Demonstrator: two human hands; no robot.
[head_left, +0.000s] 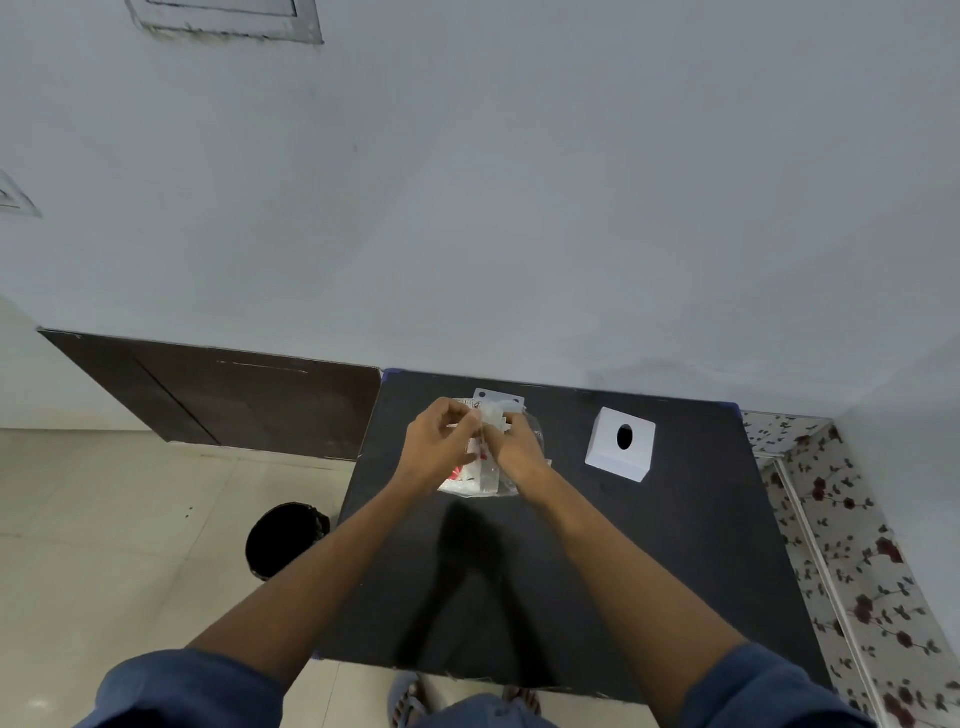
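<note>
Pale grey wall fills the upper part of the room, and below it a black worktop (597, 571) stands pushed against the wall. Both of the person's bare forearms stretch forward from rolled blue sleeves (192, 691) and converge over the far middle of the worktop, wrists bent slightly inward so the hands nearly meet.

The left hand (441, 447) has its fingers curled and its thumb and fingertips pinched on the upper edge of a clear plastic packet (480, 478). The right hand (511, 449) mirrors it just beside, knuckles up, fingers curled and pinching the same upper edge. Each grip is clamped on the packet. The packet hangs below the hands, showing white and red contents; I cannot tell whether its lower end touches the worktop.

A white card (498, 401) lies just behind the hands. A white tissue box (621, 444) sits to the right, well apart from them. A black bin (283, 538) stands on the tiled floor (130, 519) at the worktop's left side, and a floral cloth (841, 545) runs along the right.
</note>
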